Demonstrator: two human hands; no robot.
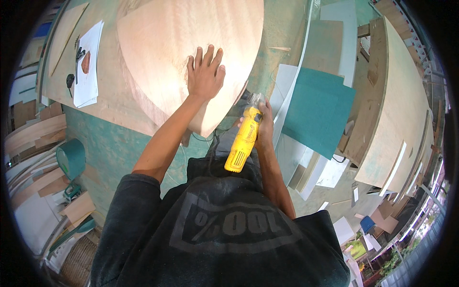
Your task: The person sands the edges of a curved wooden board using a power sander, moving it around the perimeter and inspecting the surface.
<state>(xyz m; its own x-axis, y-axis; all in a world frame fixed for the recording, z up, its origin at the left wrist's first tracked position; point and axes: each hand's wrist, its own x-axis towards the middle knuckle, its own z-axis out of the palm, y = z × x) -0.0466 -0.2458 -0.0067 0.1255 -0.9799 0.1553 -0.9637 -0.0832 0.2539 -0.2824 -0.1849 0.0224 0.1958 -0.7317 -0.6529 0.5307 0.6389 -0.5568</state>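
A pale plywood panel (191,28) with a curved outline, narrowing to a blunt point near me, lies on a larger wooden sheet (103,71). Flat on its face rests my left hand (206,79), fingers spread, holding nothing. My right hand (265,125) is wrapped around a yellow angle grinder (245,138) with a metal head. The grinder's head is close to the panel's right curved edge, its disc partly hidden; whether it touches the wood I cannot tell. The grinder's rear end points back toward my body.
Papers (88,71) with small dark items lie at the left. A green board (318,107) and white strips stand to the right, beside a large wooden sheet (397,110). A green bucket (71,159) and wood offcuts (36,131) are at lower left. A thin cord hangs below the panel.
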